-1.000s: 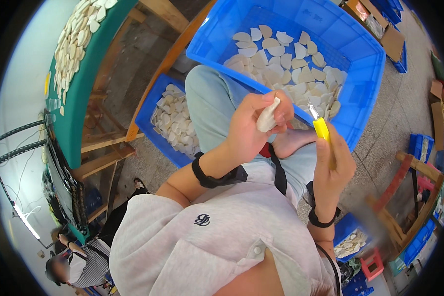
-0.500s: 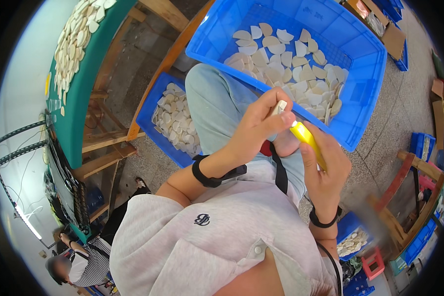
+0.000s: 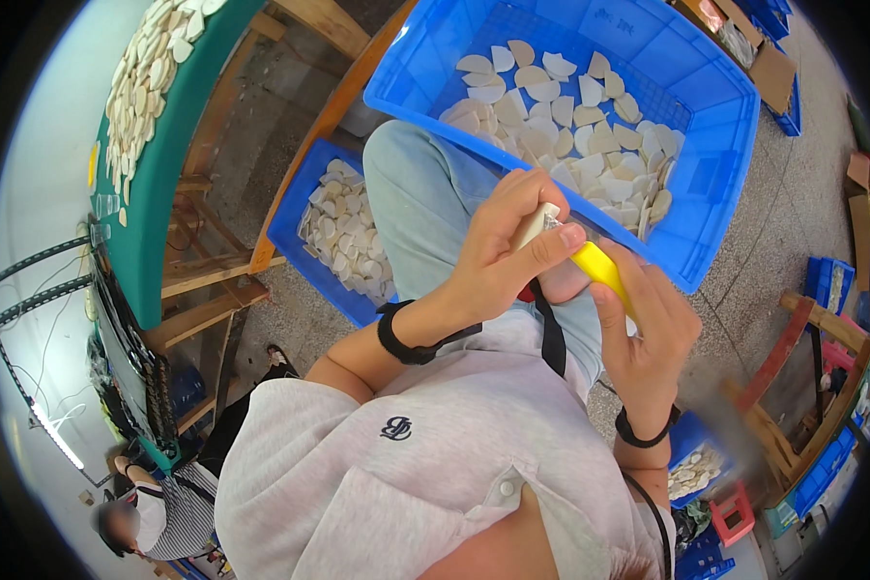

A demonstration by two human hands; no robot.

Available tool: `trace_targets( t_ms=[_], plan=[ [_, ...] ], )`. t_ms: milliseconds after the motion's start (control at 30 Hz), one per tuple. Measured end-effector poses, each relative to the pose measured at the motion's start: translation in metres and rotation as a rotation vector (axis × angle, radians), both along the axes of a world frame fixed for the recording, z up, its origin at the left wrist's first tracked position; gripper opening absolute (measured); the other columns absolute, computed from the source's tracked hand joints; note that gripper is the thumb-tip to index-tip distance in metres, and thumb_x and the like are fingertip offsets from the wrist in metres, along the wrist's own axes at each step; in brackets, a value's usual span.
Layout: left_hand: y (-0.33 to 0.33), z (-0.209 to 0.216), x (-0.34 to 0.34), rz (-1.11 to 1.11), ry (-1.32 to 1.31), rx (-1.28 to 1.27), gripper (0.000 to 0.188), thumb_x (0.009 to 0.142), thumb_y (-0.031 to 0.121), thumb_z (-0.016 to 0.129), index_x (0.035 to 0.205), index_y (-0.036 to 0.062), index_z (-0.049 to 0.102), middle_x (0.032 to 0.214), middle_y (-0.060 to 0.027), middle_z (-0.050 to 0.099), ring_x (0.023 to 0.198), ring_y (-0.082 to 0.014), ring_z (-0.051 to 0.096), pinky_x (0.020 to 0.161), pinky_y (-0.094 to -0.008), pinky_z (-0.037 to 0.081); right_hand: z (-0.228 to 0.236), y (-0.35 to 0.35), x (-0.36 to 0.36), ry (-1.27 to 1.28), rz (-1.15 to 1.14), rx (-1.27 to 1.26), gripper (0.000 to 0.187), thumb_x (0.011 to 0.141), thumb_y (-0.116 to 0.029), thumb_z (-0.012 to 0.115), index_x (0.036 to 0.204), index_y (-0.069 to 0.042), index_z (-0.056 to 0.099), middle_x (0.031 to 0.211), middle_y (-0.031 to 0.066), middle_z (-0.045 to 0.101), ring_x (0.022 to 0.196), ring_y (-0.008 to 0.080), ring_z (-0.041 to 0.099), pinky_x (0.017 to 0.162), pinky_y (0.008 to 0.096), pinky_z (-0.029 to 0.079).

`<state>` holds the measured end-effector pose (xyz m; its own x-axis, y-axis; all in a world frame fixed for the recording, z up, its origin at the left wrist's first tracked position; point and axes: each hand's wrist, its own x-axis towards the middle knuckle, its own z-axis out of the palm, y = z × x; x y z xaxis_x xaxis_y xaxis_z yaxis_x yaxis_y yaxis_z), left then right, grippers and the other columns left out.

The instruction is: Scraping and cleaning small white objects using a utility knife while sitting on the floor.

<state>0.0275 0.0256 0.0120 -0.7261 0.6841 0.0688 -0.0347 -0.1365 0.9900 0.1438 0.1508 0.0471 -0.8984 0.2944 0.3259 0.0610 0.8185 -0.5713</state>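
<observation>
Head view, glossy yellow handle [image 3: 601, 267], pale flat piece [image 3: 532, 225]

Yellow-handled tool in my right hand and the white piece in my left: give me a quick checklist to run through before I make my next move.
1. White piece held: ok, pinched in the left hand.
2. Yellow-handled tool gripped: ok, in the right hand.
3. Metal tip touching the piece: cannot tell; it overlaps the piece in this view, but contact is unclear.
4. Left thumb well clear of the tip: not ok, it lies right beside it.
5. Large blue bin near the hands: ok, it stands just beyond them, with pale pieces inside.
</observation>
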Motion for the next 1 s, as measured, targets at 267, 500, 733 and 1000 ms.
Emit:
trace_targets(
  t_ms=[267, 500, 733, 1000],
  plan=[
    [-0.002, -0.005, 0.000, 0.044, 0.073, -0.011, 0.025, 0.083, 0.027, 0.059, 0.075, 0.0058, 0.050, 0.069, -0.0032, 0.046, 0.069, -0.0161, 0.040, 0.062, -0.0280, 0.031, 0.000, -0.001, 0.000, 0.014, 0.002, 0.045, 0.030, 0.075, -0.021, 0.067, 0.103, -0.009, 0.064, 0.066, 0.0023, 0.053, 0.048, 0.0178, 0.047, 0.045, 0.0283, 0.036],
    [-0.001, -0.010, -0.002, 0.081, 0.168, -0.015, 0.024, 0.083, 0.026, 0.060, 0.074, 0.0050, 0.051, 0.068, -0.0040, 0.047, 0.067, -0.0161, 0.041, 0.060, -0.0283, 0.031, -0.005, -0.005, -0.001, 0.030, -0.026, 0.064, 0.032, 0.074, -0.020, 0.068, 0.103, -0.008, 0.064, 0.066, 0.0023, 0.053, 0.048, 0.0177, 0.048, 0.045, 0.0284, 0.037],
    [0.003, -0.018, -0.002, 0.133, 0.185, -0.043, 0.024, 0.083, 0.024, 0.060, 0.072, 0.0043, 0.051, 0.066, -0.0038, 0.046, 0.065, -0.0144, 0.039, 0.058, -0.0277, 0.030, -0.012, -0.013, -0.004, 0.028, -0.100, 0.061, 0.030, 0.076, -0.019, 0.068, 0.104, -0.008, 0.064, 0.064, 0.0027, 0.052, 0.048, 0.0181, 0.049, 0.045, 0.0285, 0.037],
    [0.002, -0.006, -0.009, -0.084, -0.501, 0.262, 0.038, 0.091, 0.038, 0.033, 0.075, 0.0062, 0.047, 0.075, -0.0023, 0.044, 0.069, -0.0128, 0.039, 0.061, -0.0243, 0.031, -0.012, -0.010, -0.005, 0.063, -0.257, -0.269, 0.021, 0.085, -0.011, 0.058, 0.102, 0.001, 0.061, 0.086, 0.0122, 0.063, 0.070, 0.0155, 0.059, 0.063, 0.0259, 0.044]
  ],
)
